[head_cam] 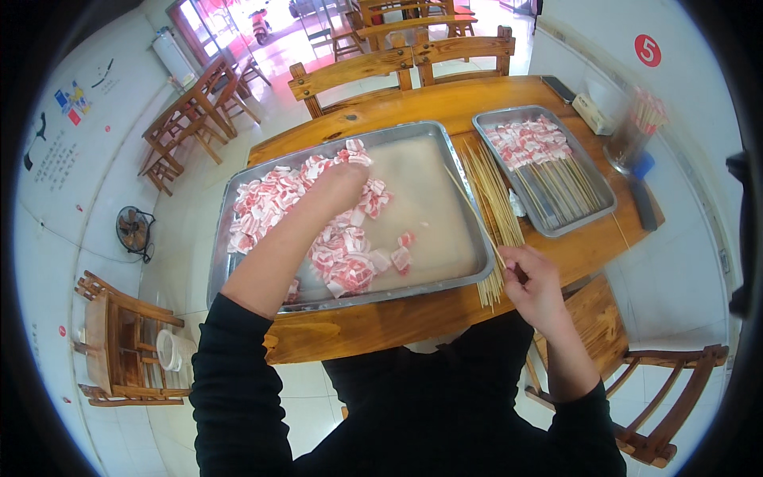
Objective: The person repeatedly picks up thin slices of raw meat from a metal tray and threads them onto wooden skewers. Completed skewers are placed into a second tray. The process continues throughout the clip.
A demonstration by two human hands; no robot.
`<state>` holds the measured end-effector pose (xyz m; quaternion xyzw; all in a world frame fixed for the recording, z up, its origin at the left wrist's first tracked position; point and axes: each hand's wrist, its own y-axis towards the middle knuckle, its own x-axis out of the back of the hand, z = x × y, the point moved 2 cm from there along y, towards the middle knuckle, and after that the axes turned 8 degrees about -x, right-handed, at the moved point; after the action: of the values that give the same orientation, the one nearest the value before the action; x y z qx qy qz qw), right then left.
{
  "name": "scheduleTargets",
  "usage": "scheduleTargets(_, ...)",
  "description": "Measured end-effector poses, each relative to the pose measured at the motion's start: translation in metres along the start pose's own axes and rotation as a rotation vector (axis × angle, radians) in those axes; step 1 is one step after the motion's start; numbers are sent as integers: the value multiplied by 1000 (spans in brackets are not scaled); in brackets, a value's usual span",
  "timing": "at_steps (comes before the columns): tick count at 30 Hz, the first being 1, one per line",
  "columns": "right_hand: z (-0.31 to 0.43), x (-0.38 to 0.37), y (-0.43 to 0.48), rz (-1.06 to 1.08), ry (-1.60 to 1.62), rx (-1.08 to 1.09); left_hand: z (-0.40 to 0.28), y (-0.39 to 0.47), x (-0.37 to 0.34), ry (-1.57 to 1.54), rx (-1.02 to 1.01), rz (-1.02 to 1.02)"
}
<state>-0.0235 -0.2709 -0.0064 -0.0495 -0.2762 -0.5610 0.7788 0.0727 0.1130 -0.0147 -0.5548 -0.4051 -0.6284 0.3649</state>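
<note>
My left hand (349, 182) is over the pile of sliced raw meat pieces (268, 200) in the large metal tray (484, 280); its fingers are hidden behind the back of the hand. My right hand (532, 280) pinches one thin bamboo skewer (471, 206) near its lower end. That skewer slants up and left across the tray's right rim, with no meat visible on it. Beneath it, a bundle of bamboo skewers (490, 203) lies between the large tray and a smaller metal tray (605, 211). Several meat-loaded skewers (530, 143) lie side by side in the smaller tray.
At the table's right side are a phone (558, 89), a tissue pack (592, 113), a clear container of sticks (626, 143) and a dark flat object (644, 206). Wooden chairs (354, 74) stand beyond the wooden table (334, 331). Another chair (667, 405) is at the lower right.
</note>
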Motion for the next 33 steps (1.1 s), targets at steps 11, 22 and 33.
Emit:
scheduleTargets(11, 0, -21, -4, 30, 57, 30, 1, 10, -3, 81, -170, -32)
scheduleTargets(22, -4, -17, -7, 14, 22, 34, 3, 18, 14, 36, -87, 263)
scheduleTargets(33, -3, -23, -4, 34, 46, 29, 9, -2, 8, -258, 126, -56)
